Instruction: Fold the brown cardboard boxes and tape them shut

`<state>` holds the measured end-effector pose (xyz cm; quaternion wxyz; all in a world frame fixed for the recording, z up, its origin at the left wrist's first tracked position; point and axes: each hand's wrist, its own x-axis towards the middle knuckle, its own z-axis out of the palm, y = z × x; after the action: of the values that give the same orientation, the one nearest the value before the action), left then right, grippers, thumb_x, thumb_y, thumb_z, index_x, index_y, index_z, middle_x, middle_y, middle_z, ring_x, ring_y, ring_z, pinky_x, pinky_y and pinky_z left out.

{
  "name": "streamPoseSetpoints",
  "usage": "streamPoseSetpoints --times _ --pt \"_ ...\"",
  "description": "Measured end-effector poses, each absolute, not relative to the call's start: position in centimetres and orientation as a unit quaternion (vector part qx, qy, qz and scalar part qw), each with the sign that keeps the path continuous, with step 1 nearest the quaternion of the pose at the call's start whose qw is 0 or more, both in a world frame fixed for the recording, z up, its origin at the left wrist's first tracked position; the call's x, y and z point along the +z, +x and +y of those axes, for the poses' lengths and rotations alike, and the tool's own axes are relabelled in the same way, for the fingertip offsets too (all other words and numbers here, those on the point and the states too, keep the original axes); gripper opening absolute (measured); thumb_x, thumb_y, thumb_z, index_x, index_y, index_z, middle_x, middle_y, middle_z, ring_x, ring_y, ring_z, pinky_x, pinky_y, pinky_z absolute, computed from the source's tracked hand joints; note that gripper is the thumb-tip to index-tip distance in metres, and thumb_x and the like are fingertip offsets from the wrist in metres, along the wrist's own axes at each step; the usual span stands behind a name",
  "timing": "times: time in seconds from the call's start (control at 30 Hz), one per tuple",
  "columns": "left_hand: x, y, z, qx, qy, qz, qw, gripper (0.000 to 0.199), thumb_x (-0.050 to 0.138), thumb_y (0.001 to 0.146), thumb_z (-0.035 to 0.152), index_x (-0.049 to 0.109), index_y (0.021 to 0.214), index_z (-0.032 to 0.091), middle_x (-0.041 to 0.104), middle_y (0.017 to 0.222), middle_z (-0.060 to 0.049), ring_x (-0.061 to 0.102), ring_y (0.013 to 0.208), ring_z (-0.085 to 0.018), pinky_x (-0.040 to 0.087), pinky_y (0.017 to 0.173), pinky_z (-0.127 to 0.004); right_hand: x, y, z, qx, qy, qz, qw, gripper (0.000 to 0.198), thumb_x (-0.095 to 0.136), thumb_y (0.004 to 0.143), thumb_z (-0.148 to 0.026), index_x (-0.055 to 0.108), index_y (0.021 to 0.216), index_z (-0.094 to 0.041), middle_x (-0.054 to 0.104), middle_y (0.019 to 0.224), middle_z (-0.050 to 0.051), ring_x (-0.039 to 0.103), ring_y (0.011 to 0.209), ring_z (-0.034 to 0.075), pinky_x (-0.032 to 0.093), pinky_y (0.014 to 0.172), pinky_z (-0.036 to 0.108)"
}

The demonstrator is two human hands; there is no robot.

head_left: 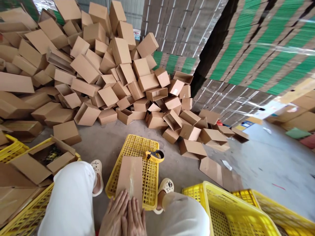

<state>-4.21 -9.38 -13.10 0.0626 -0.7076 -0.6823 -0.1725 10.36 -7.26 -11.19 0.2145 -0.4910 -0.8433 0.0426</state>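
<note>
Two hands, left hand (114, 214) and right hand (135, 218), flat, unclenched, pressing taped carton (130, 177) on upturned yellow crate (150, 177) | step: likely smoothing seam | next: reach tape dispenser (155, 155) beyond carton

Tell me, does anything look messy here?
Yes. The cardboard boxes lie in a tumbled heap on the floor, tilted every way, some open. The flat box under both hands lies neatly on a yellow crate.
</note>
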Motion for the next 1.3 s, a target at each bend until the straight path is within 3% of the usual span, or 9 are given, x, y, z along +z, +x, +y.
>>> streamPoseSetpoints --times 0.17,0.3,0.63,0.8,1.07,1.3 --pt "-10.3 -6.1 -4.7 -0.173 -0.682 -0.71 0.011 0.059 0.038 0.106 0.025 0.038 0.165 0.028 0.042 0.169 -0.005 0.043 0.155 -0.027 0.041 0.123 -0.051 -8.3 10.0 -4.3 0.033 -0.483 -0.851 0.203 0.054 0.047 0.107 -0.037 0.047 0.161 -0.031 0.057 0.156 0.004 0.059 0.141 0.028 0.051 0.117 0.046" --pt "-8.2 -7.8 0.5 -0.189 -0.685 -0.704 -0.013 0.054 0.034 0.109 0.028 0.043 0.162 0.024 0.043 0.168 -0.009 0.042 0.156 -0.027 0.038 0.126 -0.053 -6.2 8.0 0.3 0.043 -0.492 -0.853 0.17 0.05 0.041 0.108 -0.033 0.054 0.156 -0.023 0.052 0.16 0.009 0.05 0.149 0.028 0.043 0.122 0.05" --pt "-7.4 -9.7 8.3 -0.178 -0.68 -0.71 -0.051 0.056 0.036 0.107 0.027 0.04 0.163 0.02 0.04 0.171 -0.011 0.033 0.159 -0.028 0.03 0.129 -0.052 -4.6 4.8 9.9 0.066 -0.48 -0.871 0.079 0.055 0.037 0.106 -0.022 0.047 0.159 -0.016 0.046 0.164 0.016 0.04 0.156 0.026 0.032 0.127 0.051" --pt "-6.9 -10.3 10.5 -0.188 -0.67 -0.714 -0.074 0.053 0.04 0.105 0.026 0.047 0.157 0.018 0.043 0.169 -0.011 0.03 0.159 -0.03 0.029 0.129 -0.051 -4.1 3.9 12.9 0.064 -0.495 -0.862 0.088 0.052 0.038 0.108 -0.025 0.049 0.158 -0.017 0.048 0.164 0.015 0.047 0.149 0.028 0.038 0.121 0.049" --pt "-5.7 -10.6 12.8 -0.158 -0.643 -0.744 -0.087 0.049 0.039 0.109 0.031 0.05 0.156 0.023 0.056 0.154 -0.014 0.045 0.146 -0.031 0.035 0.124 -0.049 -6.2 2.0 15.8 0.078 -0.53 -0.84 0.086 0.055 0.027 0.112 -0.031 0.033 0.167 -0.022 0.034 0.172 0.01 0.027 0.161 0.024 0.021 0.13 0.055" --pt "-6.3 -10.2 12.7 -0.158 -0.622 -0.763 -0.075 0.049 0.034 0.111 0.033 0.052 0.156 0.026 0.056 0.156 -0.013 0.042 0.151 -0.031 0.038 0.123 -0.057 -6.1 3.8 11.6 0.07 -0.49 -0.86 0.121 0.053 0.032 0.111 -0.025 0.043 0.162 -0.016 0.043 0.167 0.013 0.034 0.159 0.027 0.02 0.13 0.055"
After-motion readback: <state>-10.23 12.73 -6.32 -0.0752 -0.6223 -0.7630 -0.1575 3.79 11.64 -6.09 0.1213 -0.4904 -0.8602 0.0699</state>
